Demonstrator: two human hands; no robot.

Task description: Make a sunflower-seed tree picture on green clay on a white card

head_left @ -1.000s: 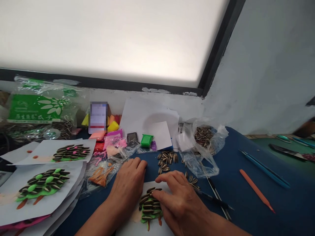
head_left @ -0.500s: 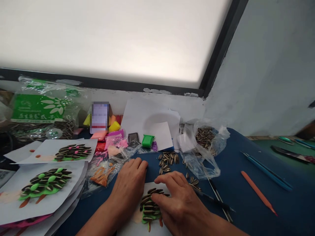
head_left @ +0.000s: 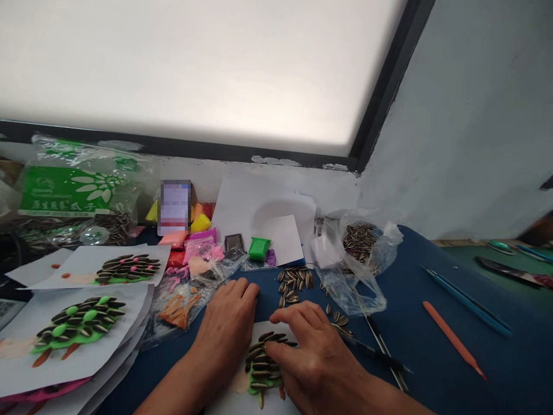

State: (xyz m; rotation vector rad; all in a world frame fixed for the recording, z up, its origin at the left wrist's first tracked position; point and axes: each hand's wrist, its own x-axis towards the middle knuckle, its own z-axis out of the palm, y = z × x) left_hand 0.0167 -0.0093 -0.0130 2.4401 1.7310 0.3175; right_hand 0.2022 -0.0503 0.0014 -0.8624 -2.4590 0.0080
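A paper sheet (head_left: 228, 399) lies in front of me with a turtle-like figure made of green clay (head_left: 273, 382) and rows of striped sunflower seeds (head_left: 261, 365). My left hand (head_left: 228, 317) rests palm down over the sheet's left edge, fingers side by side and holding nothing visible. Over the figure's right side is my right hand (head_left: 311, 349), its thumb on or just above the seeds and its index finger apart from the thumb. No loose seed shows between those fingers. The right hand covers part of the figure; its other fingertips are hidden.
Loose seeds (head_left: 296, 279) lie beyond my hands, near an open plastic bag of seeds (head_left: 359, 242). Finished figures on paper (head_left: 82, 323) are stacked at left beside clay packets (head_left: 179, 308). At right lie a pen (head_left: 375, 353), an orange tool (head_left: 453, 339) and blue tweezers (head_left: 470, 302).
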